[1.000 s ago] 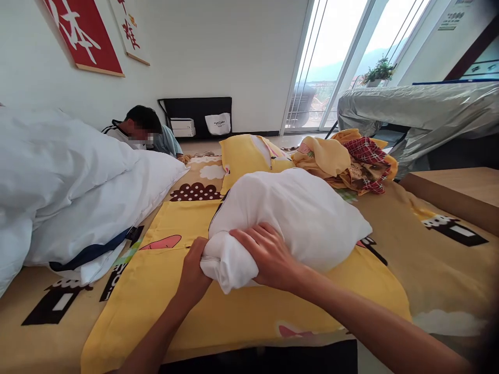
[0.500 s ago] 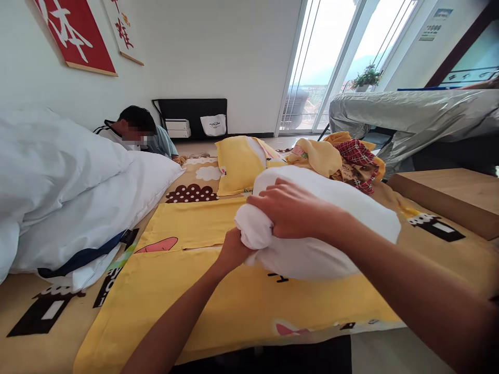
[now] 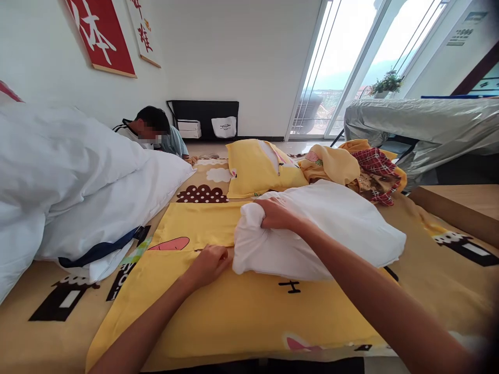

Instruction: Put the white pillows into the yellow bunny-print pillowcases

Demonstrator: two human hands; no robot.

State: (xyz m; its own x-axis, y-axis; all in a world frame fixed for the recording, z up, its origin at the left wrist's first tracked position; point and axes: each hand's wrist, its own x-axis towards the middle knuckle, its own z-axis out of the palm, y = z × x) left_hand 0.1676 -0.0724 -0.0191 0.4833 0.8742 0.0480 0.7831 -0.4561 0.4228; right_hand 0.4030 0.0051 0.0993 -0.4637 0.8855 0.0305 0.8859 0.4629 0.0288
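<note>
A white pillow (image 3: 343, 223) lies on a flat yellow pillowcase (image 3: 234, 317), its left end bunched up. My right hand (image 3: 276, 214) is closed around that bunched end, the fingers sunk in the white cloth. Just left of the pillow, my left hand (image 3: 212, 262) rests at the slit of the pillowcase with curled fingers, pinching the cloth by its opening edge; the fingertips are partly hidden. Pink and black prints show on the pillowcase.
A patterned sheet (image 3: 424, 270) lies underneath. White bedding (image 3: 89, 182) is heaped at left, near another person (image 3: 150, 130). Behind are a yellow pillow (image 3: 261, 169) and crumpled cloths (image 3: 374, 169). A wooden box (image 3: 460, 202) and silver-covered furniture (image 3: 413, 119) stand at right.
My left hand has let go of the pillow's bunched end and moved left and down to the pillowcase opening. The bunched end has loosened; my right hand still grips it. The view has shifted slightly.
</note>
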